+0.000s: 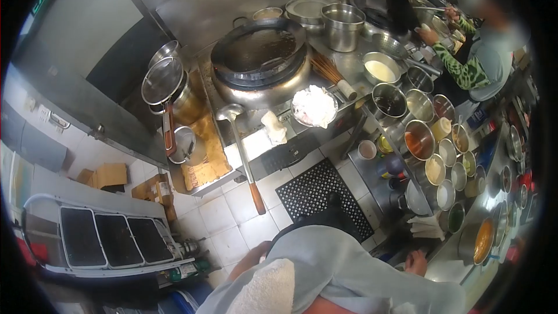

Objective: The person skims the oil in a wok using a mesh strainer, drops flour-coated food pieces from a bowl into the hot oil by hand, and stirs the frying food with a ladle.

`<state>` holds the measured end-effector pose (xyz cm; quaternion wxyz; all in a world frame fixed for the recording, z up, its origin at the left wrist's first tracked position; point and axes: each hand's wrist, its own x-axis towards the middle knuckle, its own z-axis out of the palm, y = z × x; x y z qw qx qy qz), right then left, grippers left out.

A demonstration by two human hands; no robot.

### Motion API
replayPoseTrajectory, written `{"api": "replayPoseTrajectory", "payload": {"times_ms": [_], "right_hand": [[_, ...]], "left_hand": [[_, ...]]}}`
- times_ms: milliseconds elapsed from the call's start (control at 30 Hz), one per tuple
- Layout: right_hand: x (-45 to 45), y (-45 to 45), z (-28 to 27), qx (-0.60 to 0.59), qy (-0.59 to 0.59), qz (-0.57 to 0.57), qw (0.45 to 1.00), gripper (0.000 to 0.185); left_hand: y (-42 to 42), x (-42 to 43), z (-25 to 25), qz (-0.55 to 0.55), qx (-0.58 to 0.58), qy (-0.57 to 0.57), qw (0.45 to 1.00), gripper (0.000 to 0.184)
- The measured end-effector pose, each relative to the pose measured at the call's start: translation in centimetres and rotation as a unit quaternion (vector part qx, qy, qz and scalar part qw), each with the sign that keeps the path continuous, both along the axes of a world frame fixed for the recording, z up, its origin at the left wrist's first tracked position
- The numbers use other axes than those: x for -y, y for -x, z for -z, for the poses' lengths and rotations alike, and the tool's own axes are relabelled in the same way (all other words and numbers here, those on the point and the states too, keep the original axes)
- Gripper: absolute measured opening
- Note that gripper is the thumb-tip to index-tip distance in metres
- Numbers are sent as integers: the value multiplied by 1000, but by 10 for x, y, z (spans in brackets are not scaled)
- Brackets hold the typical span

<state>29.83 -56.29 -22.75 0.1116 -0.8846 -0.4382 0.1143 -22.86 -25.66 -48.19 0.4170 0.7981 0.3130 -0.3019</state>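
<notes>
Head view shows a white cloth (428, 227) near the right grip (416, 261).

The person wears a loose, pale grey top (354, 250) with a faint blue-green cast. Its cloth looks plain and matt, softly creased across the front, with broad folds and smooth, rounded contours. A thick off-white towel (267, 288) lies over part of the top; its surface is nubbly, like terry cloth, and its edge is rounded. Beyond the top's edge shows a black lower garment (319, 220), plain and dark, though its exact cut cannot be made out. A dark shoe tip (333, 198) shows past it, rounded and blurred. The left forearm (249, 260) and the right hand (416, 262) are bare.
</notes>
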Motion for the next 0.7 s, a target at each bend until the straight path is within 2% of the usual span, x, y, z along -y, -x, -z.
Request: {"api": "replayPoseTrajectory", "payload": {"times_ms": [33, 67, 100, 133, 200, 233, 267, 300, 333, 367, 400, 433, 467, 500, 533, 567, 667, 700], "right_hand": [[-1, 2, -3, -7, 4, 5, 1000, 10], [-4, 0, -3, -13, 6, 6, 1000, 11], [2, -4, 4, -12, 4, -7, 1000, 12], [6, -9, 12, -11, 3, -24, 1000, 14], [15, -25, 29, -12, 2, -54, 998, 17], [8, -30, 33, -15, -1, -66, 998, 17], [4, -34, 37, -19, -8, -76, 997, 16], [1, -38, 42, -22, -16, -86, 996, 16], [-2, -41, 47, -25, -29, -97, 995, 16], [-7, -44, 56, -25, -44, -108, 993, 16], [-20, -50, 64, -30, -73, -119, 990, 16], [-38, -51, 67, -35, -101, -128, 986, 16], [-92, -38, 32, -100, -112, -118, 982, 19], [-142, -28, 17, -116, -179, -118, 970, 21], [-191, -22, 3, -128, -243, -140, 951, 23], [-234, -22, -2, -187, -259, -142, 937, 27], [-339, -5, -75, -236, -353, -225, 877, 37], [-361, 1, -102, -256, -383, -251, 851, 39]], "left_hand": [[0, -11, 4, 26, 8, -24, 999, 27], [17, -15, -5, -307, -33, 244, 919, 26], [35, -19, -14, -644, -59, 366, 670, 25], [48, -29, -24, -696, -40, 395, 598, 25], [83, -62, -61, -621, 52, 314, 716, 24], [91, -81, -96, -610, 108, 245, 746, 24], [84, -101, -161, -627, 139, 98, 761, 28], [73, -119, -226, -626, 210, -38, 750, 24], [75, -139, -261, -707, 353, -34, 611, 19], [59, -157, -318, -670, 385, -170, 611, 10], [63, -181, -350, -645, 396, -236, 609, 15], [46, -197, -392, -641, 411, -284, 583, 15], [28, -215, -425, -654, 370, -330, 572, 20], [20, -236, -444, -644, 356, -360, 574, 26], [13, -256, -459, -607, 276, -452, 593, 32], [14, -281, -461, -574, 216, -512, 602, 38], [-12, -324, -479, -541, -36, -506, 671, 41], [-17, -331, -481, -531, -65, -507, 676, 41]]}}
